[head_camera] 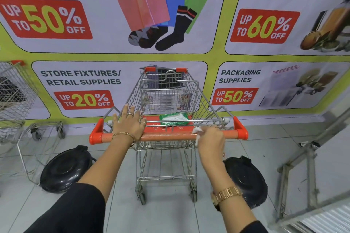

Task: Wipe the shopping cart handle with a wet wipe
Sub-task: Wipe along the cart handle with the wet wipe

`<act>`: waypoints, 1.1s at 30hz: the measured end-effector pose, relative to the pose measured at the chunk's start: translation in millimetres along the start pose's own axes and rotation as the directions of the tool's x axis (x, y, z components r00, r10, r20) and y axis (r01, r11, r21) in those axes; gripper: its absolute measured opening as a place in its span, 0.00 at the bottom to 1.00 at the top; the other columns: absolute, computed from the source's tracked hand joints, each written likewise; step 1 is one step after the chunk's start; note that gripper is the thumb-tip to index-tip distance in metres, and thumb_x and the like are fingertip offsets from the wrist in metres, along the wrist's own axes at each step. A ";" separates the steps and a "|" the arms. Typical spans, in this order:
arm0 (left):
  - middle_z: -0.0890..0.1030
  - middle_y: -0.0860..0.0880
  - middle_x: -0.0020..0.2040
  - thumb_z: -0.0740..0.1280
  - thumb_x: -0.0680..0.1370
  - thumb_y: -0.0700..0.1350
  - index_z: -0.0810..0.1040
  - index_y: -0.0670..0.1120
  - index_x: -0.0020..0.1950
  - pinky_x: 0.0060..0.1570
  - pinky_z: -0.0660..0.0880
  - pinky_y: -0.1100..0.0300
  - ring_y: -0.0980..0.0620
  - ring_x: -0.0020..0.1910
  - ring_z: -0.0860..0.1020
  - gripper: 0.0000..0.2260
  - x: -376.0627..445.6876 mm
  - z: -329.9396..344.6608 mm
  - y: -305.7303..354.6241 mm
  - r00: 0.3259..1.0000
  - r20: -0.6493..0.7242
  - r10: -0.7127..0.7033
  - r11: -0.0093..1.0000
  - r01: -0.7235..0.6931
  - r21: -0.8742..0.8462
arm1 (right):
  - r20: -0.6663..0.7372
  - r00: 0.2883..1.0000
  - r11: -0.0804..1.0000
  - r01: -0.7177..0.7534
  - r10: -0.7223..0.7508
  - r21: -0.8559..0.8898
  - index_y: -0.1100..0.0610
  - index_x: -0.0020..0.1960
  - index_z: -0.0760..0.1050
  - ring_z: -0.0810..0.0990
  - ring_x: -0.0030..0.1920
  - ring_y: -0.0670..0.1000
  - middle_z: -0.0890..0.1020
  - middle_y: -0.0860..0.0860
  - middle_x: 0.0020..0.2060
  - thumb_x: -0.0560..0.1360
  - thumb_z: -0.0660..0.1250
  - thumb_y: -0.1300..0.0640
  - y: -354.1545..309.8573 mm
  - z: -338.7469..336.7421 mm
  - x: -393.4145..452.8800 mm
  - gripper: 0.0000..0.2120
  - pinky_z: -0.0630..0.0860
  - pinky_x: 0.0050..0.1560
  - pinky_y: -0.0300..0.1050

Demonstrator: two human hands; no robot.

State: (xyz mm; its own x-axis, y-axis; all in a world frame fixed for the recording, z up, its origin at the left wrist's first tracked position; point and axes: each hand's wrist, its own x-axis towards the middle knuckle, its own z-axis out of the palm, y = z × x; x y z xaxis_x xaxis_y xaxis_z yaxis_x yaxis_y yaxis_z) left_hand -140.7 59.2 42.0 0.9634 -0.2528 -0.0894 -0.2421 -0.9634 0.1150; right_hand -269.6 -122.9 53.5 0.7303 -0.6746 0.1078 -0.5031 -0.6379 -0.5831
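Observation:
A wire shopping cart (166, 89) stands in front of me with an orange handle (166, 136) running left to right. My left hand (128, 123) lies flat over the left part of the handle, fingers spread, holding nothing. On the right part of the handle my right hand (210, 138) is closed around a white wet wipe (197, 131) and presses it against the bar. A green pack of wipes (174, 117) lies on the orange child-seat flap just behind the handle.
A printed sale banner (170, 24) covers the wall right behind the cart. Two black round lids (64, 170) lie on the tiled floor left and right of the cart. Another wire cart (17, 89) stands at left, a metal frame (310, 153) at right.

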 end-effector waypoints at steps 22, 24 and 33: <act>0.50 0.49 0.79 0.47 0.81 0.56 0.55 0.47 0.77 0.75 0.45 0.42 0.49 0.78 0.42 0.25 -7.7 0.1 2.4 0.999 0.027 -0.016 1.000 0.017 -0.020 | -0.005 0.999 0.998 0.041 -0.041 0.055 0.61 0.53 0.80 0.80 0.46 0.56 0.84 0.59 0.46 0.73 0.65 0.66 16.1 -20.9 2.3 0.10 0.74 0.48 0.42; 0.50 0.48 0.79 0.47 0.81 0.56 0.55 0.47 0.77 0.75 0.45 0.42 0.49 0.78 0.42 0.25 -8.3 0.2 3.9 1.000 0.028 -0.015 1.000 0.015 -0.024 | -0.052 0.998 0.999 -0.023 0.024 0.025 0.61 0.54 0.79 0.80 0.48 0.56 0.83 0.60 0.47 0.73 0.65 0.65 25.1 -28.6 11.2 0.11 0.75 0.49 0.43; 0.51 0.48 0.79 0.48 0.81 0.55 0.56 0.47 0.76 0.74 0.44 0.43 0.49 0.78 0.42 0.25 -12.8 -0.9 5.2 1.000 0.005 -0.012 0.999 0.012 -0.030 | -0.028 0.999 0.996 -0.033 0.036 0.087 0.63 0.53 0.80 0.78 0.40 0.54 0.84 0.60 0.44 0.74 0.64 0.66 18.4 -25.7 8.7 0.10 0.71 0.41 0.40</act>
State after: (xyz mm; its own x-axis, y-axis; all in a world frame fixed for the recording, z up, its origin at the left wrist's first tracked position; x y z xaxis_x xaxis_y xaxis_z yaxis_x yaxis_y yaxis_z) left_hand -154.2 57.5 44.6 0.9655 -0.2421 -0.0958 -0.2273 -0.9633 0.1431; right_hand -284.4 -150.0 64.4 0.6984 -0.7073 0.1096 -0.4850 -0.5802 -0.6543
